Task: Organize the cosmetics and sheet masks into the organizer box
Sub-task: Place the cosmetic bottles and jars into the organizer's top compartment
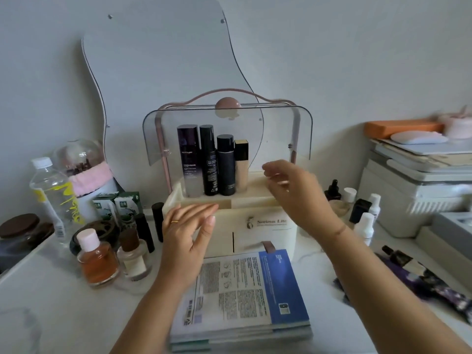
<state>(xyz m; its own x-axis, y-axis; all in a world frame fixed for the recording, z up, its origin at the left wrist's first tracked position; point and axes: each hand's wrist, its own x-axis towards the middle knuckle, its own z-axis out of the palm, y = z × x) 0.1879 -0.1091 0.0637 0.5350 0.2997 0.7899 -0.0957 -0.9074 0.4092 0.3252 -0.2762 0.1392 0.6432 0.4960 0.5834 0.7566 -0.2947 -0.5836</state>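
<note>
A cream organizer box (265,226) with a pink handle stands at the middle of the table, its clear lid (278,129) swung up. Inside its upper tier stand three dark bottles (209,162) and a beige foundation bottle (241,167). A stack of sheet masks (245,295) lies flat in front of the box. My left hand (189,233) hovers open by the box's front left corner, holding nothing. My right hand (293,190) is raised over the box's right side, fingers apart and blurred.
At the left stand an amber bottle (98,261), a brown-capped bottle (132,256), dark tubes (144,231), green cartons (117,208) and a water bottle (52,195). Small dropper and white bottles (357,208) stand at the right, beside stacked boxes (419,182). A dark patterned pouch (434,282) lies front right.
</note>
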